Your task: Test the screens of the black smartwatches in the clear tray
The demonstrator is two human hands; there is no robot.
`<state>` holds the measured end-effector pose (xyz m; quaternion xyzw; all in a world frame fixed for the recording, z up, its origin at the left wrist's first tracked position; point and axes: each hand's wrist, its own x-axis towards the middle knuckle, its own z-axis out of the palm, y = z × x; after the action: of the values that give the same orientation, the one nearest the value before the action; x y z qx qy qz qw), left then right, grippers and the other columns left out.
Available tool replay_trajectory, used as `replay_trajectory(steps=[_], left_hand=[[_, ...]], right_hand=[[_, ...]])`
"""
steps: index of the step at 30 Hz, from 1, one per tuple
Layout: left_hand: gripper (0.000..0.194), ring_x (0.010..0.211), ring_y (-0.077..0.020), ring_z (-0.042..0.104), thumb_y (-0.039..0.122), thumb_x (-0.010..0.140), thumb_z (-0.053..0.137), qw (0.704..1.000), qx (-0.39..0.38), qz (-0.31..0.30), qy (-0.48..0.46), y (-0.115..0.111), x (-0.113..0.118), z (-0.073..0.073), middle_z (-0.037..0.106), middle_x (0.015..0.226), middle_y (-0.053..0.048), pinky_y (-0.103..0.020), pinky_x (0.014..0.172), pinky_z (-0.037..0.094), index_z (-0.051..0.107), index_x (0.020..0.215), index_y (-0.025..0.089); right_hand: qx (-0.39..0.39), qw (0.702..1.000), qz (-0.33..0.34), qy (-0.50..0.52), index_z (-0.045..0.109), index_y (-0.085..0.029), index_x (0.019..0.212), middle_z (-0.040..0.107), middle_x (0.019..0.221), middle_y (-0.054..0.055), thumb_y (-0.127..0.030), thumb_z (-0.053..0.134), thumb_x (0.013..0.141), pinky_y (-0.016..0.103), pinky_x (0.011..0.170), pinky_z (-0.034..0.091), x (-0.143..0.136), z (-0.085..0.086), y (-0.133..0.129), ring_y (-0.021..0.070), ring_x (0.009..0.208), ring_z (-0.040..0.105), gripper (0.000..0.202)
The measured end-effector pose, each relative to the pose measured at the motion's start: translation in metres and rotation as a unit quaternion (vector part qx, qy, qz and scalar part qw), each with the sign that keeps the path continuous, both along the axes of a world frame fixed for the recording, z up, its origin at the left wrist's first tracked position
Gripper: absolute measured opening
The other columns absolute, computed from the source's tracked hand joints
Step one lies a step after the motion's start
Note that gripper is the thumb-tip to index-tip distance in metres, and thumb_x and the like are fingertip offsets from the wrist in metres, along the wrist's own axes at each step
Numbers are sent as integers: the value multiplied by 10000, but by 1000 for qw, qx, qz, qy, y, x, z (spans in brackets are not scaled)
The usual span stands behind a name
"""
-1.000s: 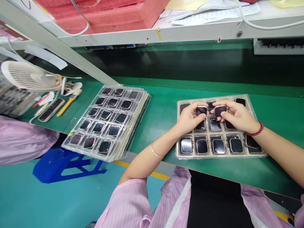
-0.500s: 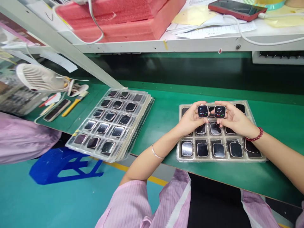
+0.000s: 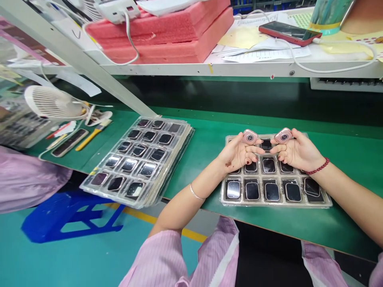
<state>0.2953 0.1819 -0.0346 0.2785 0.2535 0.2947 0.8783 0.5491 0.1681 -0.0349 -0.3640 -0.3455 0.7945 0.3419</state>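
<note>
Now both hands have flipped their pieces: left hand [image 3: 236, 153] and right hand [image 3: 296, 153] each pinch a watch body, left watch [image 3: 250, 137] and right watch [image 3: 283, 136], pink backs up, above the tray [image 3: 277, 203] near the worktop's [image 3: 206, 139] front edge.

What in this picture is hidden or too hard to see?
- Watch bodies in the left hand and right hand: head view shows pink backs; screens face away.
- Tray: hands cover several upper pockets.
- Papers on the shelf: print too small.
- Fan: partly blurred at the frame's side.

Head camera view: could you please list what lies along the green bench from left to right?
White fan → yellow-handled brush → stacked trays of watch bodies → left hand holding a pink watch body → right hand holding another pink watch body.
</note>
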Motion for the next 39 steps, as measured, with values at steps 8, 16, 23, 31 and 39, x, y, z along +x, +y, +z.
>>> replay_trajectory(steps=[8,16,23,31,39], left_hand=[[627,852,-164,741,115,686,804,966,208,82,132,-12,11,-12,722,1126,-90,-183,611,518,559,1259,189],[438,836,-159,745,190,817,692,925,310,95,196,-20,17,-16,705,1166,-104,-193,617,528,608,1246,182],[451,873,-172,742,165,801,678,919,323,98,203,-19,17,-17,710,1175,-105,-229,676,561,603,1246,175],[470,874,-183,744,239,835,696,916,327,100,212,-21,15,-15,723,1147,-100,-210,633,540,601,1293,190],[489,925,-182,732,240,798,740,914,334,109,202,-22,17,-16,715,1202,-94,-279,803,592,629,1272,193]], right_hand=[[146,984,-68,-74,598,-230,1194,758,1093,71,-212,850,701,249,625,615,-9,-8,-4,155,746,735,554],[303,933,-84,-174,627,-223,1065,716,870,15,-144,737,752,246,522,556,-18,-10,-14,144,659,643,340],[337,916,-68,-208,628,-214,1051,731,912,47,-170,696,776,286,563,568,-21,-7,-19,183,719,694,286],[354,904,-67,-230,637,-212,1049,733,935,48,-180,689,795,308,626,597,-22,-7,-20,195,757,712,262],[351,902,-64,-243,640,-229,1055,737,988,59,-218,730,781,357,696,623,-21,-5,-21,241,860,729,288]])
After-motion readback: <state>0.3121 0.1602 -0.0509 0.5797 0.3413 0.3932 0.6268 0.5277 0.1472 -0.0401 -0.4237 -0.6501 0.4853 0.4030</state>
